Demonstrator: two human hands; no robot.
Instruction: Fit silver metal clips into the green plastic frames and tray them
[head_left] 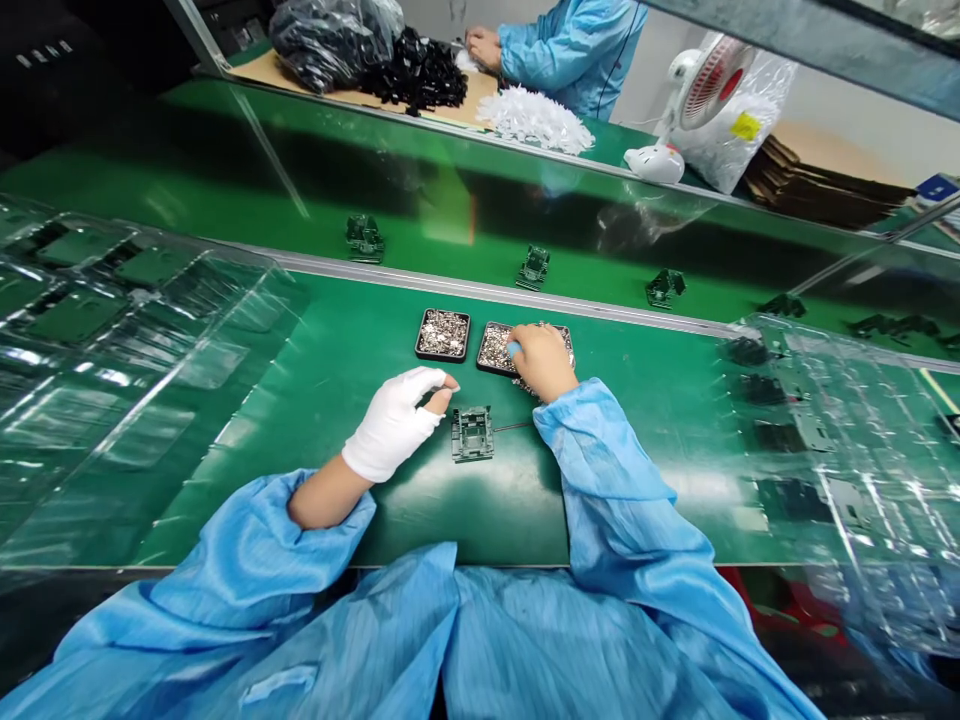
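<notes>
My right hand, with a blue cover on one fingertip, reaches into the right black tray of small shiny metal parts. Its fingers are curled down; what they pinch is hidden. A white glove with bare fingertips covers my left hand. Its thumb and forefinger are drawn together in a pinch just left of a green circuit board assembly; anything between them is too small to make out. The board lies flat on the green table, and a thin dark rod runs from its right side toward my right sleeve.
Another black tray of metal parts stands left of the first. Clear plastic trays with boards flank both sides. Beyond a metal rail, several board assemblies sit on a green strip. Behind glass are a co-worker's sleeves and a fan.
</notes>
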